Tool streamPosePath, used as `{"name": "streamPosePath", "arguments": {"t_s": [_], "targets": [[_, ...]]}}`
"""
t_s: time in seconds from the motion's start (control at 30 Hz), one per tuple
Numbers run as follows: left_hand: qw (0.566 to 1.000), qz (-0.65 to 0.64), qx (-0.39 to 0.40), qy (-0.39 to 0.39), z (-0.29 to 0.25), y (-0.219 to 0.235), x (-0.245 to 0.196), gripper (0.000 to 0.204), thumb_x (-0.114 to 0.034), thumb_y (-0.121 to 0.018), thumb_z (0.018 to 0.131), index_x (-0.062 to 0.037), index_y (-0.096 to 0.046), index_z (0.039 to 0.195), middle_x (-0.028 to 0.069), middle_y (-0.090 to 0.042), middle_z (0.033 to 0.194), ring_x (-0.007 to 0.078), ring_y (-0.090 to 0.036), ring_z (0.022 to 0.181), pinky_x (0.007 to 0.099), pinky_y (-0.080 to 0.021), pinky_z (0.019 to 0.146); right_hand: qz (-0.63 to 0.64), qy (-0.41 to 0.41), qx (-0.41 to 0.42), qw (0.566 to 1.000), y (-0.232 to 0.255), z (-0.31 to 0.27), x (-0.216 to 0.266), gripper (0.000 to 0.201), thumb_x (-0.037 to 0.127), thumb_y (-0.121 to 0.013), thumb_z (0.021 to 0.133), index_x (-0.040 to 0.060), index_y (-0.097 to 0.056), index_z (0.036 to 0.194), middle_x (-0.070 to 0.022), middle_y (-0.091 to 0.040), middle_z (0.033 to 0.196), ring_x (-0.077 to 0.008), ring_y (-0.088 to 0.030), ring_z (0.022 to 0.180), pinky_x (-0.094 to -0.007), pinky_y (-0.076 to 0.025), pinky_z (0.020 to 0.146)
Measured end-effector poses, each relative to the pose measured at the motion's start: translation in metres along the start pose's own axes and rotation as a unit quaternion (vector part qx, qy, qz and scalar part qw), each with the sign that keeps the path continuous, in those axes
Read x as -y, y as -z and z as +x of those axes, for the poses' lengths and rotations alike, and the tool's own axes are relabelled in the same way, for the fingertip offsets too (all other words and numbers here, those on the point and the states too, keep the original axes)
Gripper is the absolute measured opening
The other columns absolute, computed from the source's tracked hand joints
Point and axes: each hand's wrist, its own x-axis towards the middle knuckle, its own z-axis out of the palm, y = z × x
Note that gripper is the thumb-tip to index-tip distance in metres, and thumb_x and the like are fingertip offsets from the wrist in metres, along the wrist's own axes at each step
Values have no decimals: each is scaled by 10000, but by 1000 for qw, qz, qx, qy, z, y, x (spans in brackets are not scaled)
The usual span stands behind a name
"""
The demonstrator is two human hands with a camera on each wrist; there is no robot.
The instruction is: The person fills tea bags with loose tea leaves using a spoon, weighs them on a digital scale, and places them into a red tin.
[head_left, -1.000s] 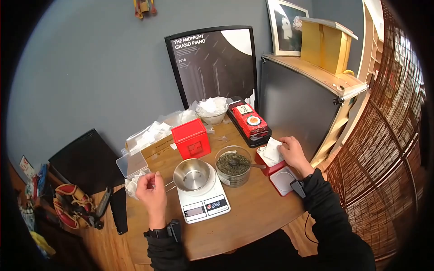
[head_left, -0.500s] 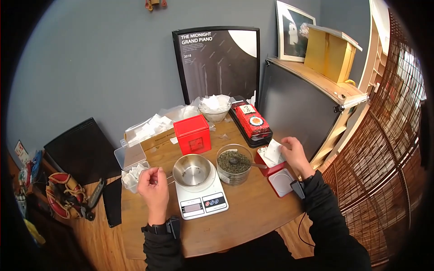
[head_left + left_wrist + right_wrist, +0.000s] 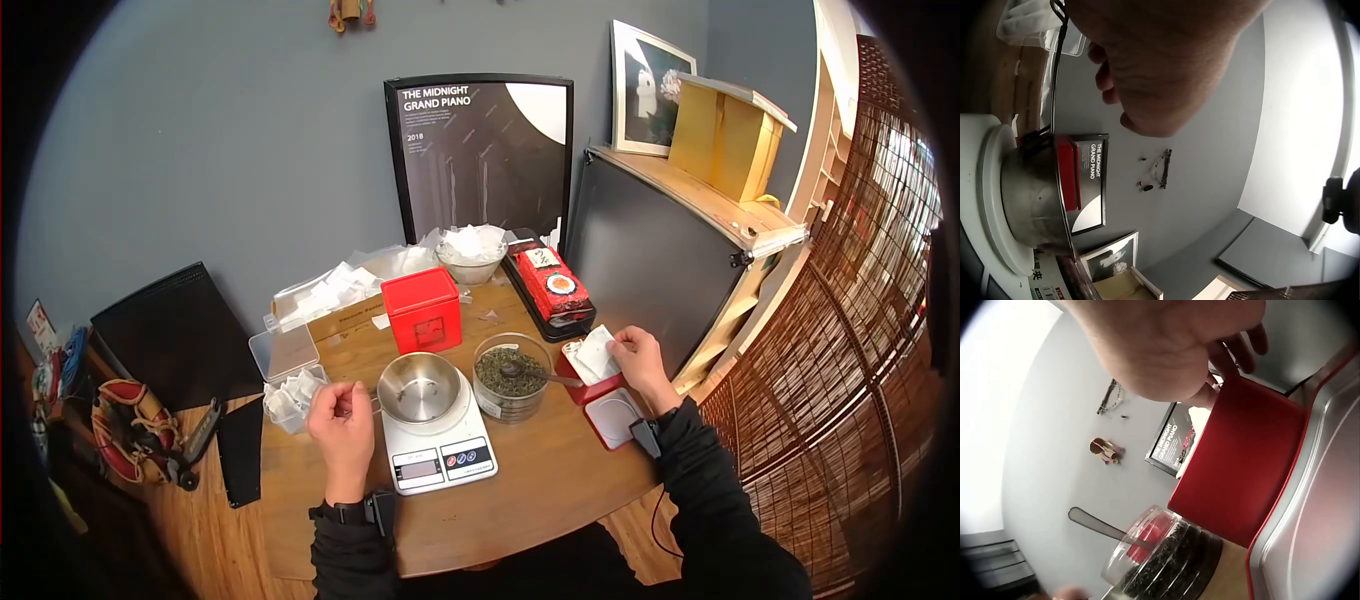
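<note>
Head view; landmark: the kitchen scale [image 3: 442,446], which sits on the wooden tabletop [image 3: 520,500]. Far left of the scale: clear plastic box [image 3: 283,422], lid raised, white packets inside. Between box and scale: left hand [image 3: 342,432], raised, fingers curled in, thumb against the fingertips; whether anything is in this grip cannot be told. The wire handle [image 3: 1055,81] of the metal bowl [image 3: 419,388] runs close by it; contact cannot be confirmed.

Behind the scale, to its left: cardboard box [image 3: 345,318] heaped with white packets. On the scale: the metal bowl, upright, a few dark flecks inside. Directly behind the scale: red box [image 3: 425,315]; farther back, glass bowl [image 3: 470,268] filled with white packets, and a framed poster [image 3: 485,150] against the wall.

Just right of the scale: clear jar [image 3: 510,403] of dried leaves, spoon [image 3: 535,374] leaning out over its right rim. Behind the jar, to its right: red package [image 3: 553,284] on a black tray [image 3: 572,328].

Farther right of the scale: red tin [image 3: 1241,462]. Right hand [image 3: 643,362] above it; grip closed, thumb and fingers pinching the white packet [image 3: 597,352] at the tin's mouth. Tin lid [image 3: 613,415] in front of the tin, pale inner face up.
</note>
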Motion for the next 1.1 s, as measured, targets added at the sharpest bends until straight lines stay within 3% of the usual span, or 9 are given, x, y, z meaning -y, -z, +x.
{"name": "streamPosePath", "arguments": {"t_s": [0.03,0.13,0.23,0.37,0.57,0.7,0.77,0.87,1.1], "targets": [[1000,-6,-1,2,0,0,1,77,-16,-716,841,12,-646,824,33,-578,714,93,-521,595,242,-436,556,0,-1,1,1000,0,-1,2,219,197,-727,838,-13,-684,880,-172,-699,881,-333,-663,782,-393,-519,759],[1000,5,0,-9,-1,1,4,74,-12,-714,842,10,-646,823,31,-582,711,91,-522,590,240,-433,551,84,-22,-19,996,4,-4,12,165,145,-720,873,-13,-675,886,-85,-690,854,-179,-631,753,-313,-500,713],[1000,8,-9,-25,-1,0,4,70,-7,-712,841,8,-647,821,28,-583,706,88,-521,583,236,-427,545,255,50,-115,959,20,-13,47,55,55,-658,946,12,-641,916,40,-620,816,-30,-539,739,-196,-440,665],[999,14,-10,-29,-3,-1,-6,66,0,-711,838,6,-648,819,27,-585,704,84,-517,576,232,-422,539,306,94,-155,934,35,-43,110,82,35,-671,929,34,-596,896,40,-597,805,-12,-511,699,-181,-416,629],[998,14,9,-52,-9,-1,-22,90,6,-721,830,-4,-638,799,32,-586,692,89,-516,569,238,-410,519,307,227,-21,924,-12,-97,185,129,20,-739,867,17,-612,892,-20,-621,798,-79,-564,684,-232,-451,601],[993,0,38,-108,-15,2,-27,157,4,-738,809,-13,-593,753,50,-603,692,115,-519,561,248,-403,509,345,127,79,927,-77,-102,198,135,52,-754,859,32,-621,844,-25,-623,742,-64,-566,644,-236,-450,568],[979,-64,111,-159,-20,1,-25,124,-22,-757,799,-6,-634,798,74,-645,731,130,-567,590,253,-441,524,332,138,77,930,-98,-104,199,125,51,-754,852,35,-631,856,-46,-642,765,-86,-581,646,-251,-464,564],[962,-123,204,-131,-27,-5,-38,180,-46,-781,780,9,-677,916,101,-690,791,152,-631,646,263,-504,575,301,208,52,929,-113,-107,201,133,35,-761,818,33,-650,889,-74,-662,819,-169,-621,665,-285,-492,581],[962,-139,231,-36,-38,-10,-50,323,-52,-768,828,70,-652,1103,103,-725,926,133,-687,873,273,-552,775,236,339,70,908,-121,-110,195,245,4,-761,763,24,-685,995,-128,-668,1077,-324,-653,938,-379,-532,786]]}}
